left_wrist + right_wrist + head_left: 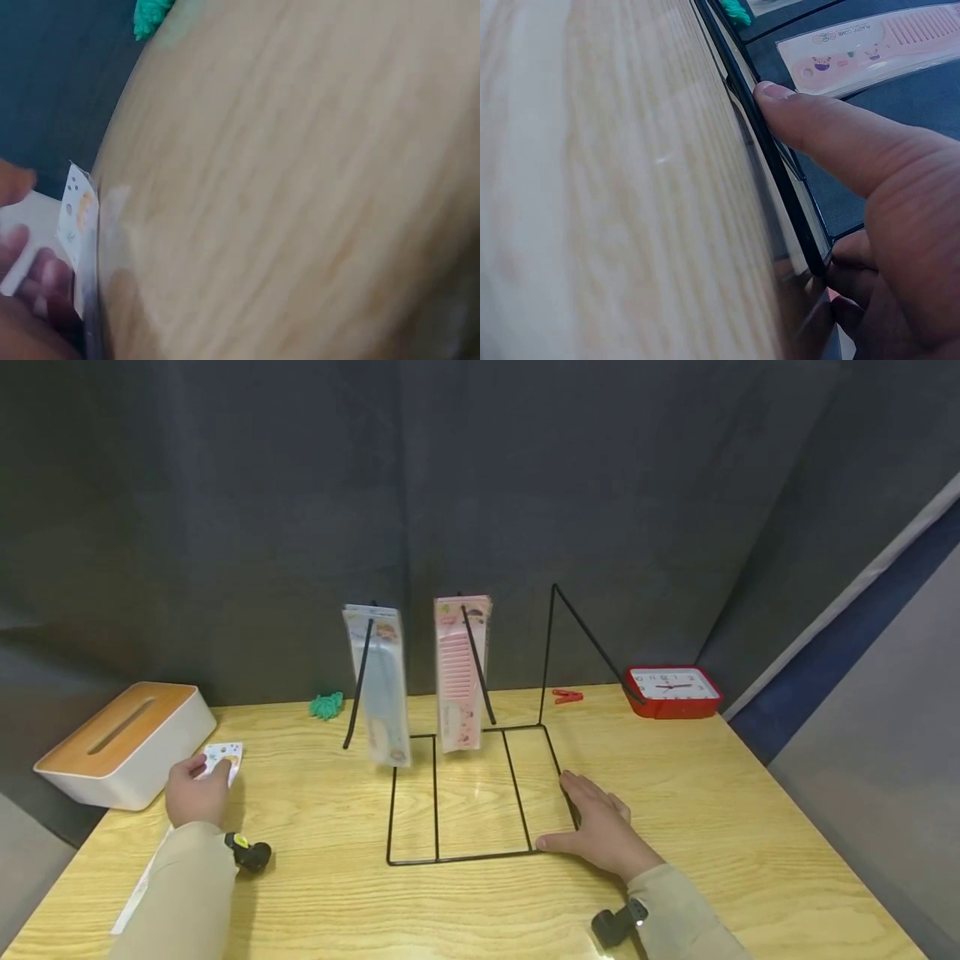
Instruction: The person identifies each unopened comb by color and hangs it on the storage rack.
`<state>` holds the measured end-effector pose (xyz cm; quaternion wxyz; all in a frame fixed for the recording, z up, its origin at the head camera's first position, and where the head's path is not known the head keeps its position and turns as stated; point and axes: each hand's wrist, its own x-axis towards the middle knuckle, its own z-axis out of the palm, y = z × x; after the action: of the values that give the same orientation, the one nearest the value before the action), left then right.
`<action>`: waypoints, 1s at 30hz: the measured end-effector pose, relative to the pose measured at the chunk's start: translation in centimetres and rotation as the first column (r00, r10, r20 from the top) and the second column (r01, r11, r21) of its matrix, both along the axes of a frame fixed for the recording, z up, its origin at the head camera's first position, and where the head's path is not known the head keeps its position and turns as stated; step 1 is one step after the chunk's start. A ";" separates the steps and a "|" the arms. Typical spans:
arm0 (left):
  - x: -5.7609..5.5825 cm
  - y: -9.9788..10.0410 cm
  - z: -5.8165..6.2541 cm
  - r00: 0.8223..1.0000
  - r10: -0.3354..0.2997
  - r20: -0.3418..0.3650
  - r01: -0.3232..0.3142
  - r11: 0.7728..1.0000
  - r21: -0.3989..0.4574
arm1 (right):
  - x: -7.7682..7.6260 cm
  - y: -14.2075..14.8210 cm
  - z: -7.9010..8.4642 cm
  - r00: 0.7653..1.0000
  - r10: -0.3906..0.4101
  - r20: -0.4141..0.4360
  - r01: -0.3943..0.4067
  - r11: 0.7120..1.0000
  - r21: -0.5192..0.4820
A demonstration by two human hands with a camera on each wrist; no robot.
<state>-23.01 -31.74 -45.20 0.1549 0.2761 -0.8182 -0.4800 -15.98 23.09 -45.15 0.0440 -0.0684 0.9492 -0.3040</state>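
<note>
At the left, my left hand is at a patterned card topping a clear plastic package, mostly hidden by hand and sleeve. In the left wrist view the thumb stands apart from the card and the fingers lie behind its edge. My right hand spreads over the front right corner of a black wire rack, its thumb touching the front bar and its fingers along the side bar. A packaged blue comb and a packaged pink comb hang from two rack hooks.
A white tissue box with a wooden lid stands beside my left hand. Behind the rack lie a green bundle and a red clip. A red clock lies at the back right, below the right hook. A pale strip lies along my left sleeve.
</note>
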 end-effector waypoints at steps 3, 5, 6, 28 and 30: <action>-0.2 -0.8 -0.5 0.988 -0.111 0.105 0.123 0.986 -0.116 | 0.0 0.2 0.0 1.000 0.002 -0.016 -0.002 1.000 0.009; -0.2 -0.9 -0.4 0.962 -0.181 0.205 0.221 0.956 -0.192 | 0.0 0.3 0.0 1.000 0.002 -0.020 -0.002 1.000 0.014; -0.2 -0.9 -0.3 0.946 -0.204 0.250 0.262 0.939 -0.224 | 0.0 0.4 0.0 1.000 0.002 -0.020 -0.002 1.000 0.018; -0.2 -2.2 0.6 0.864 -0.321 0.388 0.429 0.873 -0.233 | 0.1 0.5 0.0 0.999 -0.007 -0.033 0.007 1.000 0.016; 0.1 -1.9 0.9 0.868 -0.314 0.385 0.410 0.891 -0.197 | 0.1 0.4 0.0 1.000 -0.005 -0.029 0.005 1.000 0.011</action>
<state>-22.89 -33.68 -44.27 -0.0471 0.1717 -0.9277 -0.3282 -15.86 23.45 -45.16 0.0297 -0.0702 0.9515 -0.2980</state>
